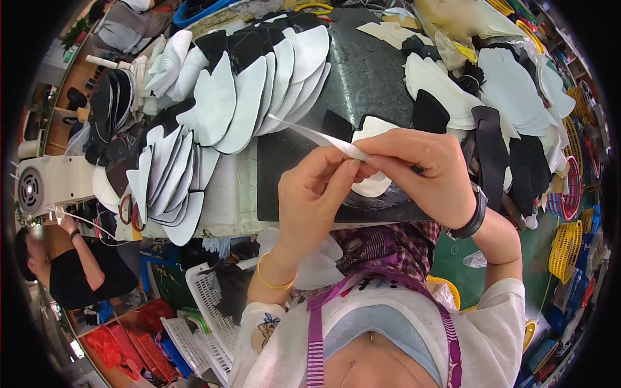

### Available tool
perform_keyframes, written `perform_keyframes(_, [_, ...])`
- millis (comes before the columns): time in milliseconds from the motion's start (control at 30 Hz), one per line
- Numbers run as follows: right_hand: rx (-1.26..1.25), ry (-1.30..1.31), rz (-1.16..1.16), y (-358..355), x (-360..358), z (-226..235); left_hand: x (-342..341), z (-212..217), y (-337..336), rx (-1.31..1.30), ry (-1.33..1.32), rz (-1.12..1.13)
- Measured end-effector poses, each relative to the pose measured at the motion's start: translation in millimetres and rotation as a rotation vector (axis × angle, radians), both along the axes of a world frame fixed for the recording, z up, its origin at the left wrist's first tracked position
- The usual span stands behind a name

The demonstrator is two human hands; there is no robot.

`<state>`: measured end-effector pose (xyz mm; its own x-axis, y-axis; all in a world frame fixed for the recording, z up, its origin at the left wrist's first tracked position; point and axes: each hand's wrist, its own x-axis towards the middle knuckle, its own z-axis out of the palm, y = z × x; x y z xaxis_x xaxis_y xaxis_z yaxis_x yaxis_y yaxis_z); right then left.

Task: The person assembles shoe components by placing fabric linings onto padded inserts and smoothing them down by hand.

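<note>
Both my hands meet over the dark work board [275, 168], pinching a thin white strip [317, 137] between thumbs and fingers. One pointed end of the strip sticks out to the upper left, seen nearly edge-on. My left hand [312, 194] is closed on the strip's near side. My right hand [424, 161], with a black watch on the wrist, is closed on its other end. Just below the fingers a cream-white cut piece [374, 186] lies on the board, partly hidden by my hands. Black material [337, 124] shows beside it.
Fanned stacks of white cut pieces [249, 97] cover the table's left. More white pieces [511, 90] and black strips [491, 152] lie at right. Red-handled scissors [129, 210] rest at the left edge. A co-worker [84, 265] is at far left; a white crate [210, 304] stands below.
</note>
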<state>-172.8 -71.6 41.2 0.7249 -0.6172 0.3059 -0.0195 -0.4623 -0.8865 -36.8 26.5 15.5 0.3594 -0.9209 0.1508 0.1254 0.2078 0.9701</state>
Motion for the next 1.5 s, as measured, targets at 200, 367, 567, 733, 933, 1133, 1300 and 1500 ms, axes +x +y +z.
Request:
perform_keyframes(200, [-0.019,0.073,0.002,-9,6,-3,15,-1,-4,0.062,-0.001,-0.082])
perform_keyframes(367, [-0.156,0.053,0.004,-14,14,-4,19,-13,-14,0.003,-0.015,-0.024])
perform_keyframes(567, [0.368,0.181,0.018,-23,21,-3,20,-19,-20,0.049,-0.17,0.03])
perform_keyframes(733, [0.202,0.153,0.043,-26,24,-5,17,-24,-21,0.002,-0.296,0.077])
perform_keyframes(933, [0.413,0.095,0.019,-37,23,-13,33,-28,-21,0.014,0.044,0.011])
perform_keyframes(1133, [0.276,0.136,-0.098,-39,6,-11,59,-33,-16,-0.035,-0.657,0.226])
perform_keyframes(1300, [0.115,0.082,-0.362,-54,-18,-11,88,-31,-1,-0.08,-1.042,0.58])
perform_keyframes(1500, [-0.777,0.284,-0.497,-46,-12,1,53,-4,21,-0.16,-0.017,-0.461])
